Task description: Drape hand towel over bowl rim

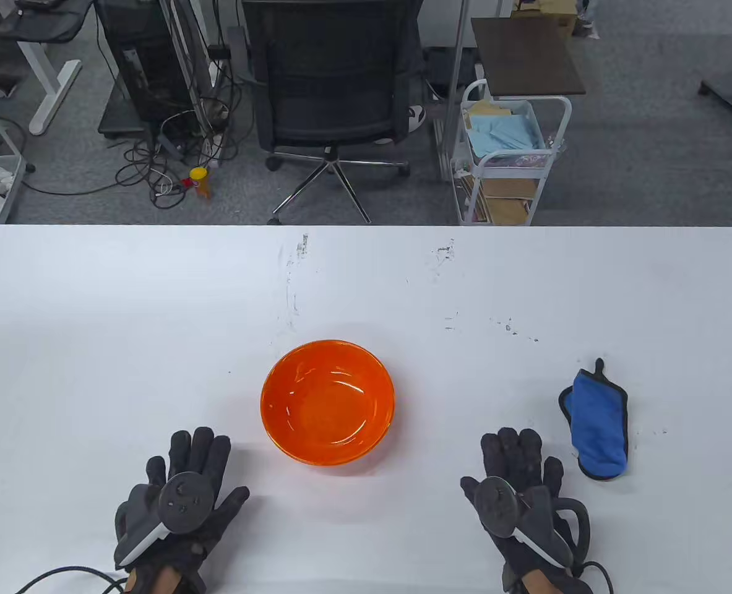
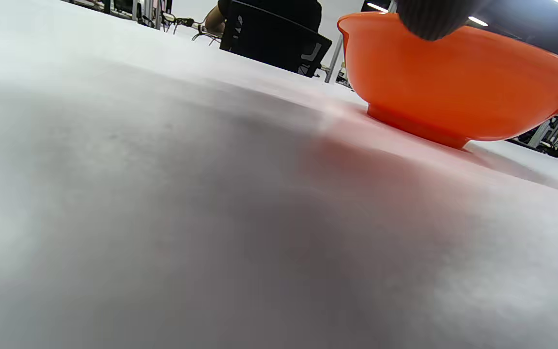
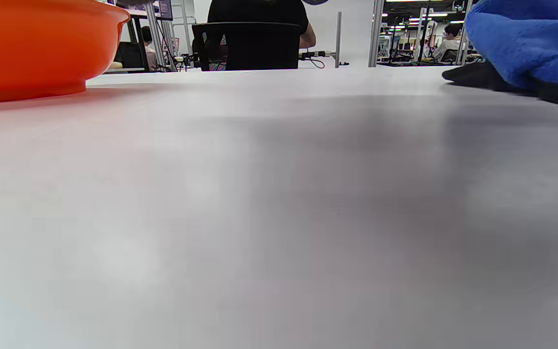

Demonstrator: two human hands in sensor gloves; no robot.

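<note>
An orange bowl stands upright and empty near the table's front middle; it also shows in the left wrist view and the right wrist view. A folded blue hand towel with dark trim lies flat on the table to the bowl's right, also in the right wrist view. My left hand rests flat on the table, fingers spread, left of and in front of the bowl. My right hand rests flat, fingers spread, just left of and in front of the towel. Both hands hold nothing.
The white table has scuff marks near its far middle. Beyond its far edge stand a black office chair, a white cart and cables on the floor.
</note>
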